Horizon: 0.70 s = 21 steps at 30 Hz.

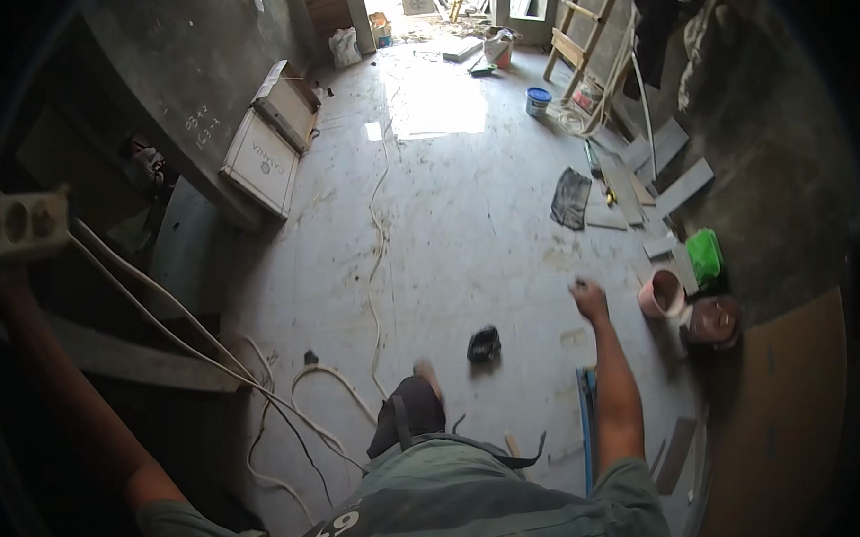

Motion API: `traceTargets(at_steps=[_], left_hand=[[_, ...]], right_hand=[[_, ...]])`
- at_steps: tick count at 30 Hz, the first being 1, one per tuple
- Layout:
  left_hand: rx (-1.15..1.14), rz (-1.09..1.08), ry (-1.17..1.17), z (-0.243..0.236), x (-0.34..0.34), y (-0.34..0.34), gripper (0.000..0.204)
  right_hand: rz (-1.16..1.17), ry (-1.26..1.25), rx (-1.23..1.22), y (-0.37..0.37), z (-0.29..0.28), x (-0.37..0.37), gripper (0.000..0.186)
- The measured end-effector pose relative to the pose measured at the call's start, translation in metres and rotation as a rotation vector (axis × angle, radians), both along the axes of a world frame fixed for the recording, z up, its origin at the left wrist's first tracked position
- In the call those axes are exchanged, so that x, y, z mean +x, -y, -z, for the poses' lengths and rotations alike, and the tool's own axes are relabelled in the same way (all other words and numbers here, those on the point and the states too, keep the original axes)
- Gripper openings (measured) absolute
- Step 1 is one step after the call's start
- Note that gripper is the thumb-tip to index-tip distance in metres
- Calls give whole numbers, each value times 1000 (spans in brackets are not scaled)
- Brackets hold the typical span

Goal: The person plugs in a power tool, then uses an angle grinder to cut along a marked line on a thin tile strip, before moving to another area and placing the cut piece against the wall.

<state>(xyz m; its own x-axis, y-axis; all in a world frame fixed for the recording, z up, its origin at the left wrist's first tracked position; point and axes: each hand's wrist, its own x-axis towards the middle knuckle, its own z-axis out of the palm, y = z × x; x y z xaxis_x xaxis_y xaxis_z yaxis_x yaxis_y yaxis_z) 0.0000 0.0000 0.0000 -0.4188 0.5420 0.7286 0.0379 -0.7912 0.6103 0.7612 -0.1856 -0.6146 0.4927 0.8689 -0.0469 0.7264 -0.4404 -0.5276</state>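
At the far left edge, my raised left hand (6, 281) is closed from below around a pale power strip (32, 224) with several round sockets. White cables (152, 295) run from beside the strip down toward the floor. The lower part of that hand is dark and cut close to the picture's edge. My right hand (590, 299) hangs over the floor on the right, fingers curled together; whatever they may hold is too small to make out. A pink bucket (660, 295) stands just right of this hand. A crumpled black thing (484, 344) lies on the floor to its left.
Cables (307, 410) loop over the floor by my feet. Tile boxes (261, 163) lean at the left wall. Along the right lie tile offcuts (685, 186), a green container (704, 257), a blue-lidded tub (538, 100) and a blue long tool (588, 424). A wooden ladder (578, 36) leans behind.
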Motion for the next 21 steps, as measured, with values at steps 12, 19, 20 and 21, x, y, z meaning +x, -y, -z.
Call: traceTargets(at_steps=[12, 19, 20, 21], left_hand=[[-284, -10, 173, 115, 212, -726, 44], [-479, 2, -106, 210, 294, -1067, 45], [-423, 196, 28, 197, 290, -1130, 50], [-366, 388, 152, 180, 286, -1190, 54]], right_hand=[[-1, -116, -566, -417, 100, 72, 51], [-35, -331, -1234, -524, 128, 130, 44], [-70, -351, -1241, -574, 130, 141, 44], [-139, -330, -1223, -641, 141, 167, 44]])
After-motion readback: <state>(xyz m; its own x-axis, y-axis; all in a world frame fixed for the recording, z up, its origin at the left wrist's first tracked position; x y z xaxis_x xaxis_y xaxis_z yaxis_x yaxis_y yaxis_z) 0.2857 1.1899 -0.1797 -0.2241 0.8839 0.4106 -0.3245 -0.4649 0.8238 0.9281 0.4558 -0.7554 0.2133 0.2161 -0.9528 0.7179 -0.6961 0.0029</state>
